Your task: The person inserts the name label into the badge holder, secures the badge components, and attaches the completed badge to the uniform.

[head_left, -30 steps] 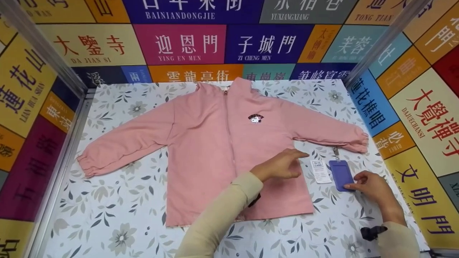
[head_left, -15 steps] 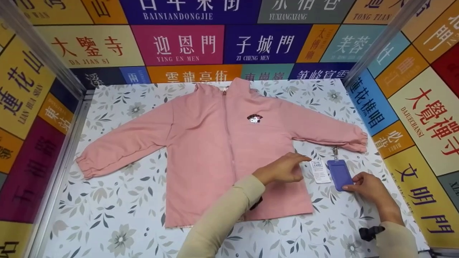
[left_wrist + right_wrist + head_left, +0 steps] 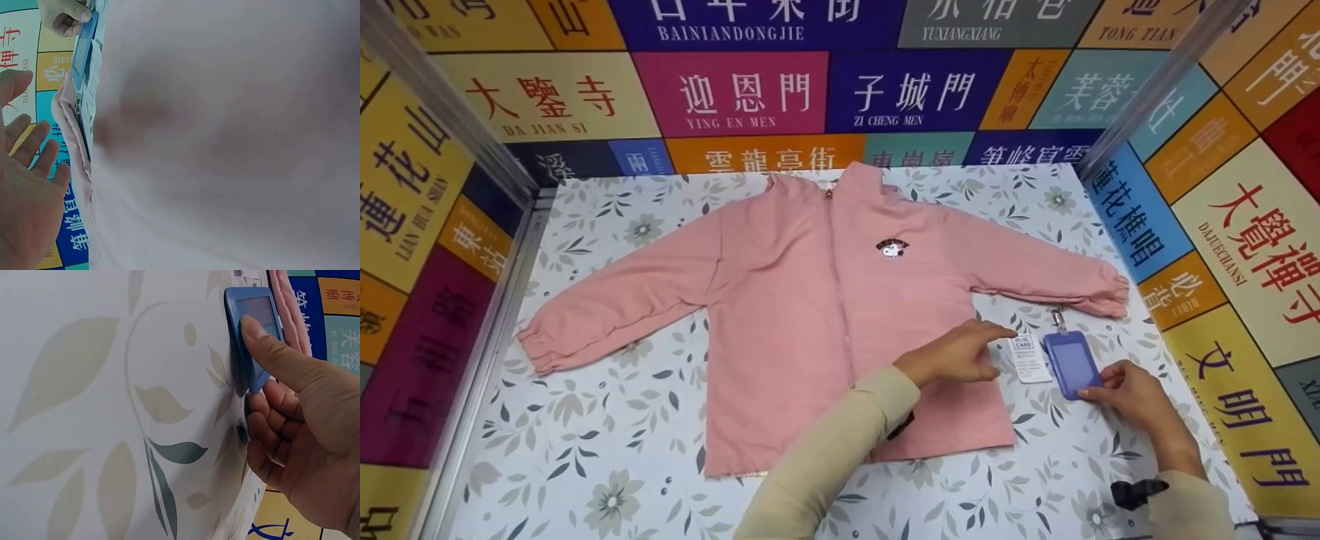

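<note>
My right hand pinches the lower right corner of a blue-purple badge holder between thumb and fingers. In the right wrist view the thumb presses the window side of the badge holder, whose near end is tipped up from the table. Just left of it lies a white printed card. My left hand hovers over the right side of a pink zip jacket, forefinger pointing at the card's top edge. In the left wrist view the left hand has spread, relaxed fingers and holds nothing.
The jacket lies flat with both sleeves spread on a leaf-patterned white tabletop. A metal clip at the badge holder's top reaches the right cuff. Colourful printed panels stand behind and at both sides.
The left hand has moved slightly right and down, closer to the card. The badge holder has tipped up a little in the right hand, its window now catching light.
</note>
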Available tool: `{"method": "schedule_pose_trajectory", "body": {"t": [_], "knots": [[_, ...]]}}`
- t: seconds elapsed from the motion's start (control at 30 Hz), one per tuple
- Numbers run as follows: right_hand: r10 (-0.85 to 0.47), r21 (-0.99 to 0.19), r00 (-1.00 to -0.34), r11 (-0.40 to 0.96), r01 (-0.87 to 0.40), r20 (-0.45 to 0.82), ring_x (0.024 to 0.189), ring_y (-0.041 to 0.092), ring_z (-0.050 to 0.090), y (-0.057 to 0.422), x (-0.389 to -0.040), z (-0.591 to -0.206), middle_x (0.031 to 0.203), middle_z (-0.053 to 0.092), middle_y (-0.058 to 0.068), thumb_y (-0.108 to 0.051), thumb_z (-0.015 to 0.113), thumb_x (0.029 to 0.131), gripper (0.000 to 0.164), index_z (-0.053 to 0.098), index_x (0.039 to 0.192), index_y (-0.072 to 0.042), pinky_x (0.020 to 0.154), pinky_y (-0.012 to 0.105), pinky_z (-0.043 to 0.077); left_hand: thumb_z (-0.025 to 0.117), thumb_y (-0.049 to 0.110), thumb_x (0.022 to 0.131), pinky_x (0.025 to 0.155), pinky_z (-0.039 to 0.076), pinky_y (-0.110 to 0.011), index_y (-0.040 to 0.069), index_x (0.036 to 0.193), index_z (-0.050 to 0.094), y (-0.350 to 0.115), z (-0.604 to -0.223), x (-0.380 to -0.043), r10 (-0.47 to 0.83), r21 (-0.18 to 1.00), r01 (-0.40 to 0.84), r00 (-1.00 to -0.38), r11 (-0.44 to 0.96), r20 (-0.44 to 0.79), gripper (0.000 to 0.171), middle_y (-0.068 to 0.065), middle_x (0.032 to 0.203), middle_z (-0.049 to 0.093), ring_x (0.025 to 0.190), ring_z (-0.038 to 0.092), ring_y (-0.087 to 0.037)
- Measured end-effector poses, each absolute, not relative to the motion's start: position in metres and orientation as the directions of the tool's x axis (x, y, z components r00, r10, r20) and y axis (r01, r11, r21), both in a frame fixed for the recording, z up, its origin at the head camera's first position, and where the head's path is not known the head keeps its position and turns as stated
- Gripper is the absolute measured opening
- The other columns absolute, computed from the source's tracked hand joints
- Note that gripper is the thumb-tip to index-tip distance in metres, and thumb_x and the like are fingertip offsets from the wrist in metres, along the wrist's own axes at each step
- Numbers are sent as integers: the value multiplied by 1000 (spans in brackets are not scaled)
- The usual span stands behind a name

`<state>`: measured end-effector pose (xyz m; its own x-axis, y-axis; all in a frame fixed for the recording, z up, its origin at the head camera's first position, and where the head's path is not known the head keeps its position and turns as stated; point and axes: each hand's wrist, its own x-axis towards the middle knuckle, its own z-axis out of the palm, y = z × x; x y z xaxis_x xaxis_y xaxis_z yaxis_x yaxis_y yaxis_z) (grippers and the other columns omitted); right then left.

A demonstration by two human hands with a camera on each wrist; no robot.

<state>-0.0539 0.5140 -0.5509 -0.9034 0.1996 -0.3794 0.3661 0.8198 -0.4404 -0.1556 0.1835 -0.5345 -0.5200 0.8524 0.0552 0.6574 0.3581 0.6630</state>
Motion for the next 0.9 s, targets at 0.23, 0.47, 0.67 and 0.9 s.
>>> {"method": "schedule_pose_trajectory", "body": {"t": [0.23, 0.47, 0.67, 0.9], "knots": [[214, -480, -918, 800, 361, -333, 75, 13, 52, 513, -49, -551, 94, 60, 12, -47, 79, 80, 69, 51, 116, 5, 60, 22, 44, 68, 23, 87, 119, 29, -20, 15, 148, 45, 183, -533, -154, 849, 670, 649, -525, 361, 52, 66, -1, 150, 51, 141, 44, -16], [209, -519, -948, 797, 308, -242, 75, -2, 54, 518, -44, -553, 101, 69, 20, -39, 71, 90, 56, 62, 118, 8, 63, 15, 45, 68, 21, 86, 119, 29, -19, 14, 146, 47, 183, -534, -155, 851, 666, 660, -520, 347, 73, 65, -1, 148, 53, 139, 45, -16], [204, -590, -956, 754, 290, -209, 77, -13, 54, 521, -43, -559, 109, 70, 22, -28, 58, 100, 41, 65, 117, 9, 66, 10, 50, 67, 22, 86, 119, 29, -20, 15, 148, 45, 182, -534, -155, 853, 670, 651, -519, 357, 50, 66, 0, 150, 51, 141, 44, -17], [220, -581, -949, 752, 311, -224, 74, -9, 55, 520, -42, -558, 103, 71, 17, -29, 56, 101, 40, 66, 113, 8, 64, 13, 50, 66, 21, 86, 120, 29, -22, 15, 148, 45, 182, -535, -155, 857, 658, 662, -513, 359, 48, 66, -1, 151, 50, 141, 43, -18]]}}
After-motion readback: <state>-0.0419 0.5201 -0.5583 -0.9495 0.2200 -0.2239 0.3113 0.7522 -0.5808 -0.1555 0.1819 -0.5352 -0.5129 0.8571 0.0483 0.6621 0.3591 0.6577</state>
